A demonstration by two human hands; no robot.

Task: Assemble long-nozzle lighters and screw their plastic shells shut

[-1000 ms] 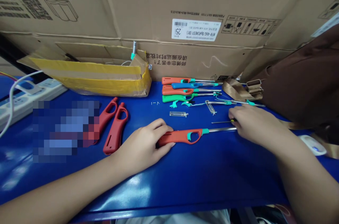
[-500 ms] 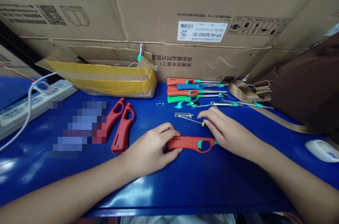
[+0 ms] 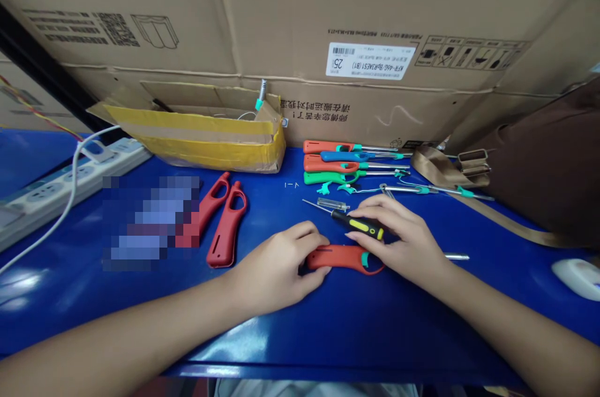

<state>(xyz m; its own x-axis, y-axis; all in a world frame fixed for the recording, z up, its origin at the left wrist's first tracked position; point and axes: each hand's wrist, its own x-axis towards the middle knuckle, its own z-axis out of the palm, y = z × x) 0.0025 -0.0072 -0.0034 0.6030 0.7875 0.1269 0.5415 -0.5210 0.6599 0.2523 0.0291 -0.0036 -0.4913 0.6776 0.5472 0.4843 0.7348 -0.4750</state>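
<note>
My left hand [image 3: 274, 266] is closed on the handle end of a red long-nosed lighter [image 3: 342, 257] that lies flat on the blue table [image 3: 328, 328]. The lighter's metal tip [image 3: 457, 256] sticks out to the right. My right hand [image 3: 405, 241] rests over the lighter's trigger part and holds a small black and yellow screwdriver [image 3: 356, 224] in its fingers, its thin blade pointing left. A small clear tube [image 3: 332, 203] lies just behind the screwdriver.
Several assembled lighters [image 3: 347, 162] lie in a row at the back. Two red handle shells [image 3: 225, 219] lie to the left. A taped cardboard tray [image 3: 201, 134], a power strip [image 3: 60, 178], a brown bag with strap [image 3: 539, 159] and large boxes [image 3: 300, 22] surround the table.
My right hand slid left along the lighter from its metal tip to the trigger, bringing the screwdriver with it. The left hand stayed on the handle.
</note>
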